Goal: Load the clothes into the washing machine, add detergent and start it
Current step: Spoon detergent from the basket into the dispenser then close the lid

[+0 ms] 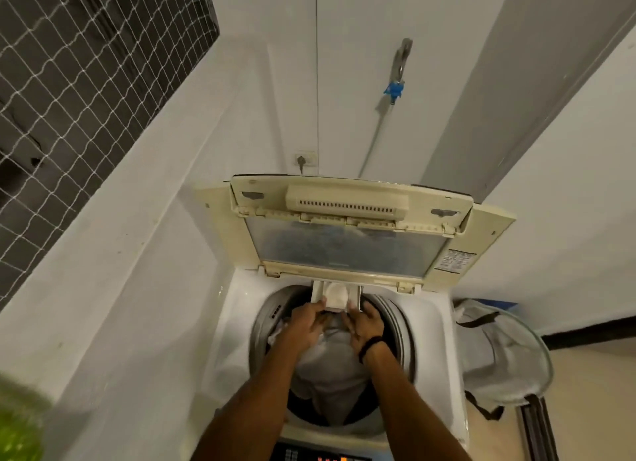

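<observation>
A white top-loading washing machine (234,323) stands below me with its folding lid (347,240) raised against the wall. Grey and white clothes (330,364) fill the drum. At the drum's far rim a small detergent drawer (335,297) is pulled out, with white powder in it. My left hand (304,324) grips the drawer's left front corner. My right hand (366,323), a black band on its wrist, touches the drawer's right front edge with fingers curled on it. The lit control panel (327,457) shows at the bottom edge.
A grey mesh laundry hamper (499,350) stands right of the machine. A tap with a blue fitting (395,89) and a hose hang on the wall behind, beside a wall socket (304,159). A white ledge and netted window (69,82) run on the left.
</observation>
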